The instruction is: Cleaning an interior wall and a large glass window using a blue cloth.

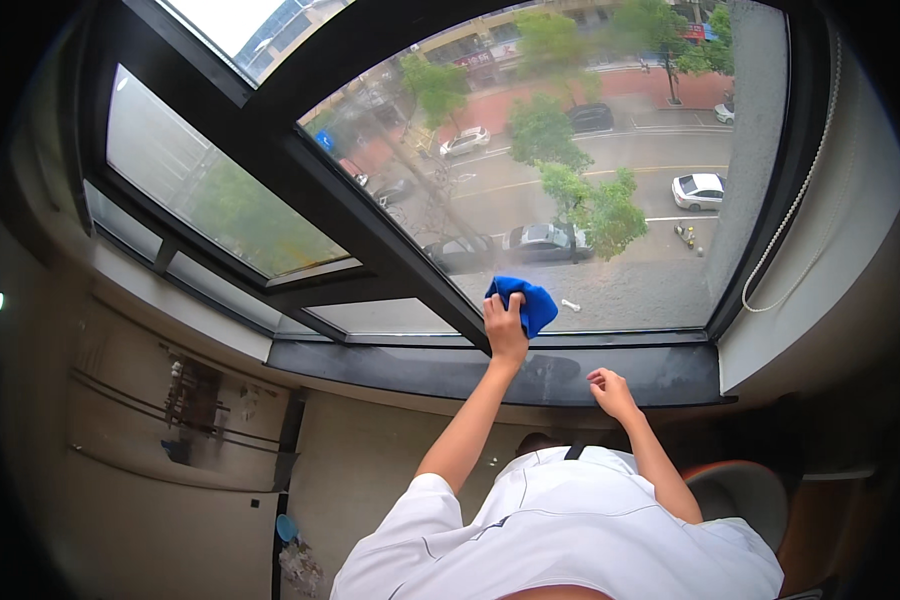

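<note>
My left hand (505,328) presses a folded blue cloth (534,301) against the lower left part of a large window pane (615,300), close to the dark window frame (412,247). The cloth bunches under my fingers and spreads out to the right of them. My right hand (608,391) hovers over or rests lightly at the front of the dark window sill (660,371); whether it touches is hard to tell. Its fingers are loosely curled with nothing visible in them. Hazy marks show on the glass in places.
A white beaded blind cord (802,187) hangs by the right wall. Smaller framed panes (225,195) adjoin on the left. A grey chair with an orange rim (750,495) stands at the lower right. Outside, beyond the glass, are a street, trees and parked cars (546,241).
</note>
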The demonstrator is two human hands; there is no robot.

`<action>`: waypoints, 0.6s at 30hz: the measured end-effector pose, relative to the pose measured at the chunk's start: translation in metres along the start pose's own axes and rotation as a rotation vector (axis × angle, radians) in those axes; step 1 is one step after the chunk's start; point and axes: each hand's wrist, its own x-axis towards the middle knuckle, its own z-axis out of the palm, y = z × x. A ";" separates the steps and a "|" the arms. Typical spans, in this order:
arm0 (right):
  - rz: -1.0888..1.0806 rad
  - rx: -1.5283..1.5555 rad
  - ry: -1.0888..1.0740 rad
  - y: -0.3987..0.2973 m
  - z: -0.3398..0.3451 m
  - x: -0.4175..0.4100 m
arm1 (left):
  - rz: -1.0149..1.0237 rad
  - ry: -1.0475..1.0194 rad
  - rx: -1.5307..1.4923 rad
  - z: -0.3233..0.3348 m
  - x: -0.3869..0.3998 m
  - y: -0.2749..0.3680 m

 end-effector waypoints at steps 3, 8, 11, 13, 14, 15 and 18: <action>0.035 -0.101 0.047 0.008 0.001 -0.004 | -0.031 0.044 -0.001 0.013 -0.043 -0.041; 0.034 -0.407 0.261 0.053 0.008 0.002 | 0.163 0.332 -0.034 -0.060 0.073 -0.032; 0.039 -0.542 0.315 0.041 0.023 0.005 | 0.227 0.683 0.044 -0.147 0.172 -0.031; 0.100 -0.589 0.374 0.043 0.031 0.011 | 0.313 0.875 0.113 -0.202 0.224 -0.020; 0.136 -0.595 0.392 0.042 0.034 0.016 | 0.275 0.888 0.093 -0.213 0.240 -0.015; 0.161 -0.598 0.408 0.040 0.037 0.021 | 0.242 0.908 0.083 -0.221 0.248 -0.016; 0.224 -0.562 0.514 0.042 0.039 0.023 | 0.197 0.773 0.111 -0.181 0.231 -0.014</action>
